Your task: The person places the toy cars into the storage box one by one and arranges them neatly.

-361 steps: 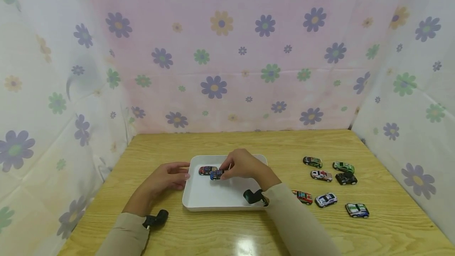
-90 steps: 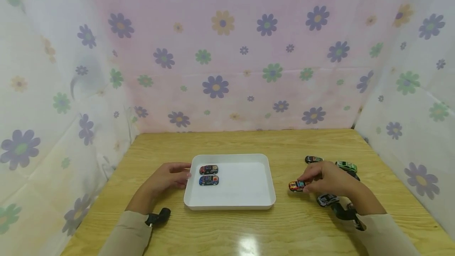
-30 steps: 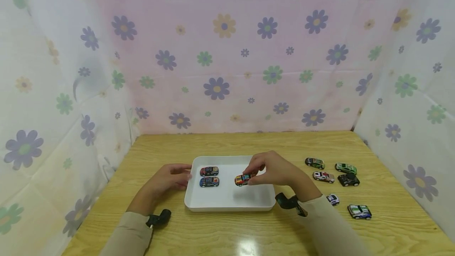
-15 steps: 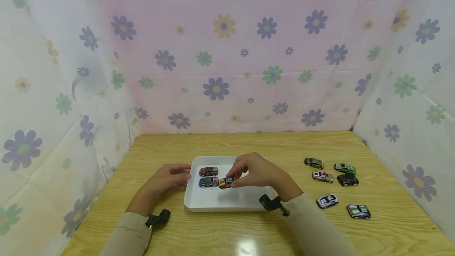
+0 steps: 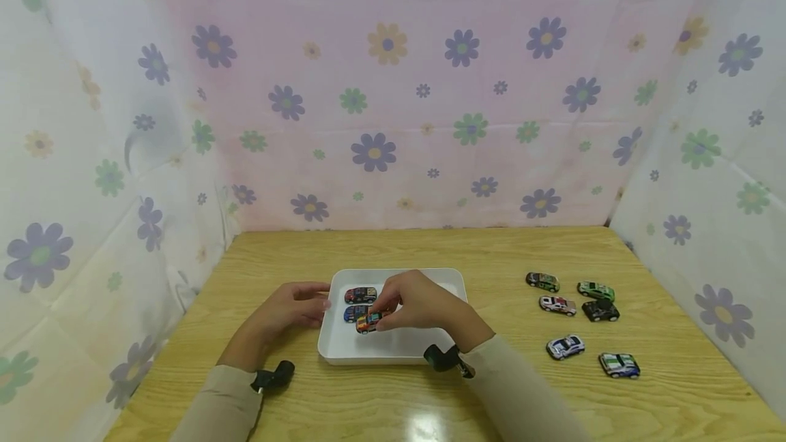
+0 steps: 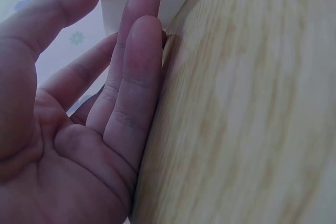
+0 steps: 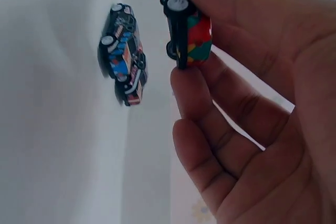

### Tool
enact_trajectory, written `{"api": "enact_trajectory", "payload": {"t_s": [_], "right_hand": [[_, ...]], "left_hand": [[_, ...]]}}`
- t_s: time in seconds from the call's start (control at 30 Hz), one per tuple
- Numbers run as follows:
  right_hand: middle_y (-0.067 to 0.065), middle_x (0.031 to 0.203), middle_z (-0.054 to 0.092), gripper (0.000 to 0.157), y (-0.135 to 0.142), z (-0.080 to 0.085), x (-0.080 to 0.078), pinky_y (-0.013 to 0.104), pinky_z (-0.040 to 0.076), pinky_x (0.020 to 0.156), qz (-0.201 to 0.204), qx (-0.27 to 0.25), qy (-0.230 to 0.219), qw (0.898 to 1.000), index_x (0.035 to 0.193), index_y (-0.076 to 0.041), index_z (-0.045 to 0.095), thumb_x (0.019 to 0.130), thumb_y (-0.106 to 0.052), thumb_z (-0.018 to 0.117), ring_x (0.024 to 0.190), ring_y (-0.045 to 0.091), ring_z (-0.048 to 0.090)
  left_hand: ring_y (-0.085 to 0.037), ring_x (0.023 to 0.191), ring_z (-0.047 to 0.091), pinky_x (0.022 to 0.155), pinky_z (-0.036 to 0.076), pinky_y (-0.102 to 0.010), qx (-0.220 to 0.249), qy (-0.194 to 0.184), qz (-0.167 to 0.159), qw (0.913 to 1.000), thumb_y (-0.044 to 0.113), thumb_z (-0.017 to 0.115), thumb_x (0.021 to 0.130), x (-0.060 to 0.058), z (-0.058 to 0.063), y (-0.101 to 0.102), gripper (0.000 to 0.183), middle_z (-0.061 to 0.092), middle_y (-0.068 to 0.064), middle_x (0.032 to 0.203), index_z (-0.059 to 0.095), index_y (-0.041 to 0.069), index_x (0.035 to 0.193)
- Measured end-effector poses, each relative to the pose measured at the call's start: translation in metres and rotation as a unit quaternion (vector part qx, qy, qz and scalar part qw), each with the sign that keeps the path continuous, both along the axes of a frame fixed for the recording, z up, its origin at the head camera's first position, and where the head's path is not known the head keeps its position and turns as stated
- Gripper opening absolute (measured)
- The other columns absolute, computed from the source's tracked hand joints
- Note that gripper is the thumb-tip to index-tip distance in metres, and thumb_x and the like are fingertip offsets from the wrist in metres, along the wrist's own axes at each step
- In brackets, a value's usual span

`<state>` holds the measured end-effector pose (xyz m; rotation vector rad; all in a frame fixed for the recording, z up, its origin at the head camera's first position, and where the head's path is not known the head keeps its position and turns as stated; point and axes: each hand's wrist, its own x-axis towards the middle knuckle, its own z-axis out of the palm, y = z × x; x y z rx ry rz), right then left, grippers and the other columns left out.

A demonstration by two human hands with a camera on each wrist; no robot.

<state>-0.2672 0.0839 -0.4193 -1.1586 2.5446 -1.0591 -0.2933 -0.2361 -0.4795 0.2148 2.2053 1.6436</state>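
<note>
A right hand (image 5: 419, 301) pinches a red-and-yellow toy car (image 5: 368, 323) over a white tray (image 5: 393, 361), near a blue car (image 5: 353, 314) and a dark red car (image 5: 359, 295) lying inside; a left hand (image 5: 288, 309), fingers relaxed, touches the tray's side; six more cars (image 5: 565, 347) sit on the wooden table (image 5: 331, 401)

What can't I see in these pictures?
Head view: part of the blue car, behind the held car.
Head view: part of the tray, behind the right hand.
Left wrist view: most of the tray, past the top edge.
Head view: markings on the silver car, too small.
</note>
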Motion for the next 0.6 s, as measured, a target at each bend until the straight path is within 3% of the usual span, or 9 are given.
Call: {"api": "enact_trajectory", "payload": {"t_s": [0.3, 0.6], "right_hand": [[-0.011, 0.090, 0.073, 0.020, -0.013, -0.006, 0.001, 0.020, 0.054, 0.072, -0.007, 0.010, -0.003, 1.000, 0.101, -0.022, 0.084, 0.082, -0.025, 0.089, 0.079, -0.001, 0.063], [-0.013, 0.089, 0.072, 0.017, -0.020, -0.003, 0.001, 0.018, 0.054, 0.071, -0.013, 0.039, 0.009, 0.999, 0.098, -0.024, 0.084, 0.081, -0.025, 0.090, 0.078, -0.001, 0.062]], "left_hand": [[-0.026, 0.097, 0.073, 0.080, 0.064, -0.040, -0.038, 0.007, -0.022, 0.9990, 0.026, 0.071, 0.099, 0.006, 0.016, 0.007, 0.057, 0.070, -0.019, 0.127, 0.055, 0.000, 0.146], [-0.029, 0.112, 0.068, 0.080, 0.065, -0.046, -0.011, -0.012, -0.021, 0.9997, 0.005, 0.068, 0.096, 0.017, 0.035, 0.027, 0.062, 0.056, -0.028, 0.143, 0.044, -0.004, 0.152]]}}
